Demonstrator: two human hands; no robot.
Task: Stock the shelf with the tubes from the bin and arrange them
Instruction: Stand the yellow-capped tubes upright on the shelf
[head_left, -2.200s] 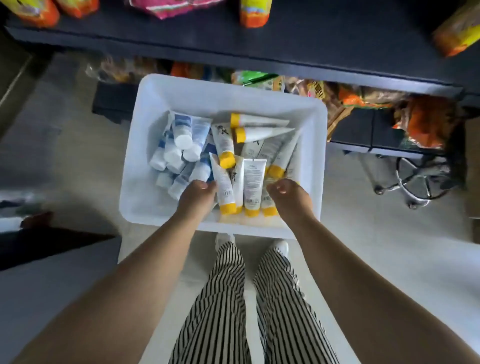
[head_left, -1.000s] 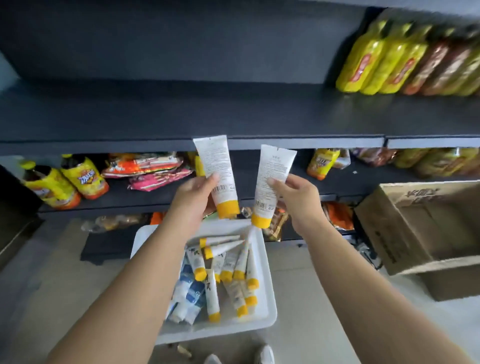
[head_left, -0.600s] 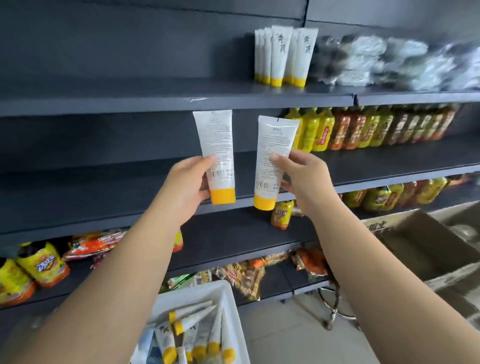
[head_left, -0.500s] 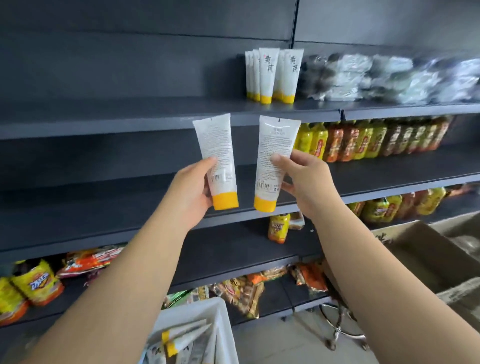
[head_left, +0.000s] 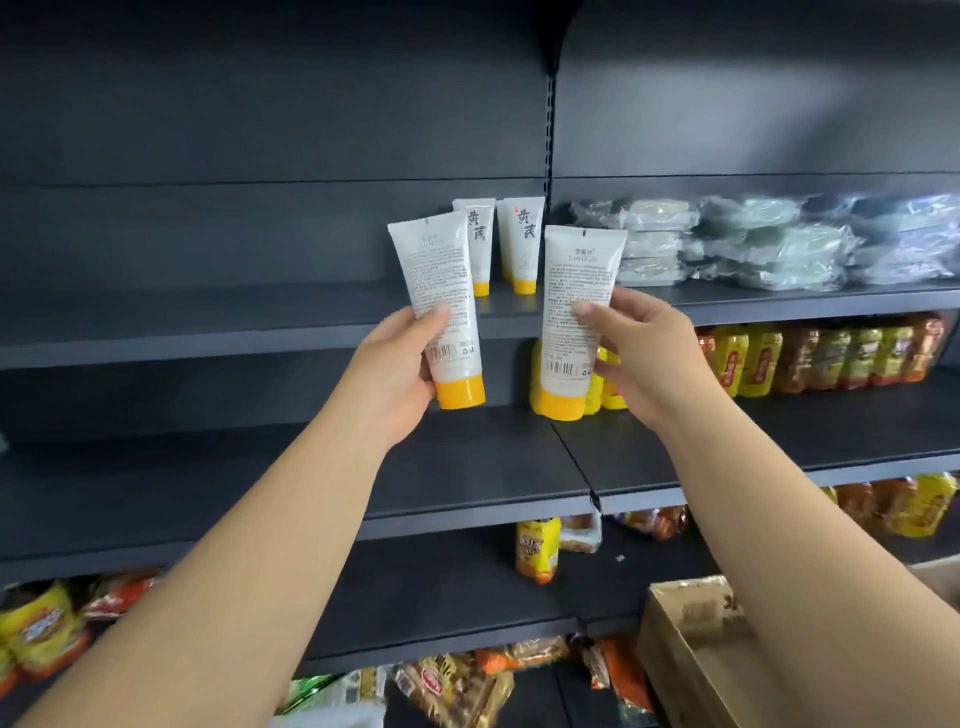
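Observation:
My left hand (head_left: 397, 374) grips a white tube with a yellow cap (head_left: 441, 291), cap down, printed back facing me. My right hand (head_left: 641, 358) holds a second white yellow-capped tube (head_left: 574, 306) the same way. Both tubes are raised in front of the upper dark shelf (head_left: 260, 322), just below its front edge. On that shelf, behind the held tubes, stand matching tubes (head_left: 522, 244) on their caps with the label facing out. The bin is out of view.
Clear-wrapped packs (head_left: 753, 244) are stacked on the upper shelf right of the tubes. Yellow and brown bottles (head_left: 821, 358) line the shelf below. Snack bags (head_left: 41, 629) fill lower shelves. A cardboard box (head_left: 696, 660) stands at lower right.
Both hands took a tube from the bin and lifted them to the upper shelf. My view rose with them, so the bin dropped out of sight.

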